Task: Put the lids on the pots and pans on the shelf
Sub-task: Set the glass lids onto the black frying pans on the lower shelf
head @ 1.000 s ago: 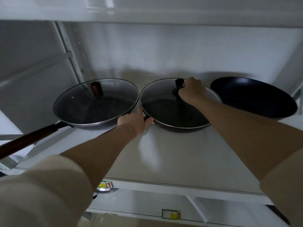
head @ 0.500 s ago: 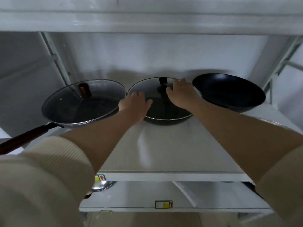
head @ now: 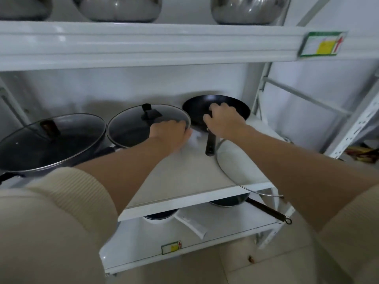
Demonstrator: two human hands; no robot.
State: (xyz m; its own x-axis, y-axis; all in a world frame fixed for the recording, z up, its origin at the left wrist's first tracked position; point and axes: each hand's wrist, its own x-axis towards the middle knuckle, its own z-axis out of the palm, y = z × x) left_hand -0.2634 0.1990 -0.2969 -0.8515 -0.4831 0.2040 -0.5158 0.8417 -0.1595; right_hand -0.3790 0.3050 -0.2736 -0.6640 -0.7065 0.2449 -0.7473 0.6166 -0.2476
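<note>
Three dark pans stand in a row on the white shelf [head: 184, 181]. A glass lid with a brown knob covers the left wok [head: 51, 140]. The middle wok [head: 131, 130] wears a glass lid with a black knob. At the right, the black pan [head: 229, 103] is uncovered, its handle [head: 210, 144] pointing toward me. A loose glass lid [head: 231, 160] lies on the shelf under my right forearm, its rim past the shelf edge. My left hand [head: 170, 132] lies blurred over the right edge of the middle lid. Fingers of my right hand [head: 222, 119] curl over the black pan's near rim.
Steel pots [head: 117, 9] sit on the shelf above, behind a thick front rail with a price label [head: 322, 44]. Below, more pans [head: 227, 201] stand, one long handle [head: 266, 210] sticking out. A perforated upright [head: 359, 124] bounds the right side.
My view has pulled back and up. The right hand left the middle lid's knob and went to the black pan's rim. The left hand slid right across the middle lid.
</note>
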